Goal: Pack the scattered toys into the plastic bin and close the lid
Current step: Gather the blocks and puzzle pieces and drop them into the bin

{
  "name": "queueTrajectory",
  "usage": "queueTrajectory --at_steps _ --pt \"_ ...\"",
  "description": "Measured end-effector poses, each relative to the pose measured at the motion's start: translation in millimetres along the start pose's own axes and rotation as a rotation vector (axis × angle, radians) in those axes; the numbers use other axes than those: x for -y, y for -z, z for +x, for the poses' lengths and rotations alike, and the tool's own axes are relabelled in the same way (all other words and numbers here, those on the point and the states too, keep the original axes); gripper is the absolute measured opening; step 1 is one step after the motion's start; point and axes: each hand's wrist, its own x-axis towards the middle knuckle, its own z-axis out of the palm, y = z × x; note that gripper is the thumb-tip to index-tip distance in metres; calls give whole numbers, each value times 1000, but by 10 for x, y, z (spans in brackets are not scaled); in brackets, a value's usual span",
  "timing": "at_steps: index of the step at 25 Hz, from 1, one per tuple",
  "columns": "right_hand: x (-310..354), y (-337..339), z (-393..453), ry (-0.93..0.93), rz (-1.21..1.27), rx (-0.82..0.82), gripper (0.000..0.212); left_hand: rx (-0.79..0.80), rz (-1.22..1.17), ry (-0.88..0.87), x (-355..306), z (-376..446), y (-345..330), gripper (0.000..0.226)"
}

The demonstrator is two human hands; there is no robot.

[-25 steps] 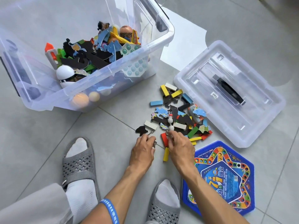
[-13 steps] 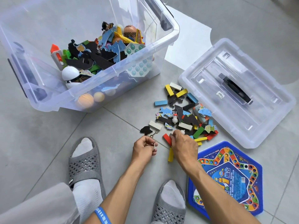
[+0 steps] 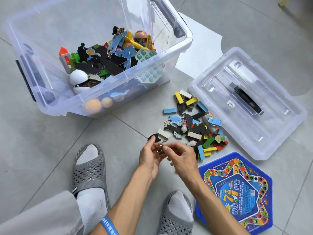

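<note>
Bin (image 3: 94, 99), clear plastic, near full, left open-topped to take more. Lid (image 3: 245, 102) parked right of it on the floor, handle up, not yet needed. Blue game board (image 3: 237, 189) lying nearest. Loose blocks and puzzle pieces (image 3: 193, 126) heaped between lid and bin. Left hand (image 3: 149, 157) cupped round small metal bits (image 3: 158, 149); right hand (image 3: 182, 158) pinching them, likely gathering a handful.

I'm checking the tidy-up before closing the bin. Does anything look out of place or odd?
Yes. A pile of blocks and puzzle pieces still lies on the floor beside the bin, and the game board too. The lid lies apart. The bin looks tilted.
</note>
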Motion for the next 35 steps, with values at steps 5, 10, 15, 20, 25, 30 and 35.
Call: queueTrajectory --at_steps 5,10,15,20,25,30,35 --pt "-210 -60 262 128 -394 -159 8 -8 -99 29 -135 -21 201 36" --pt "-348 -28 550 415 -1029 -65 12 -24 -150 13 -211 -46 354 41" --pt "-371 -23 660 449 -1176 -36 12 -51 -139 19 -214 -24 400 30" --pt "-167 -24 716 271 -1059 159 19 -55 -105 40 -142 1 355 25" --pt "26 -104 225 289 -620 183 13 -67 -156 18 -137 34 222 33" --pt "20 -212 250 349 -503 -121 9 -52 -197 23 -266 -65 184 26" --pt "87 -195 461 247 -497 -197 11 120 -317 -58 -788 -425 68 28"
